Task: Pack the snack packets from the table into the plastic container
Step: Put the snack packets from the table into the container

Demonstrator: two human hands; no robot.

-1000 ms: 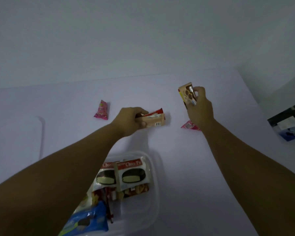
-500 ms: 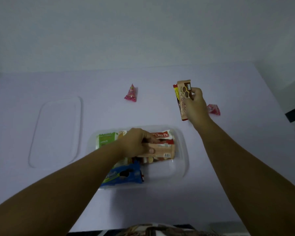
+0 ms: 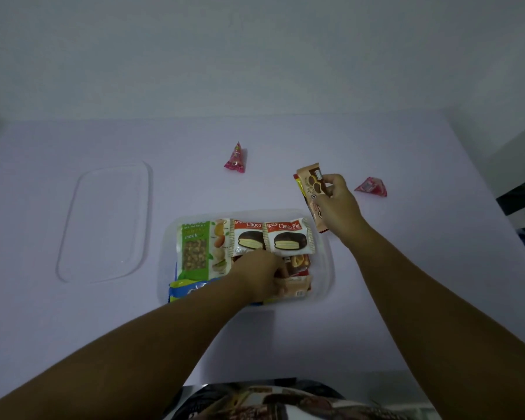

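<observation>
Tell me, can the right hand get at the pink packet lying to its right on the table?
Probably not straight away. The pink packet lies in the open on the table, close beside the right hand, with nothing between them. But that hand is gripping two brown packets, so it would likely have to put them down first.

Left hand (image 3: 259,275) reaches low, fingers curled in a grip; right hand (image 3: 335,204) raised, pinching, both forearms outstretched.

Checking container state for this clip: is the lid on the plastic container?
No, the clear lid lies flat on the table, left of the open plastic container.
</observation>
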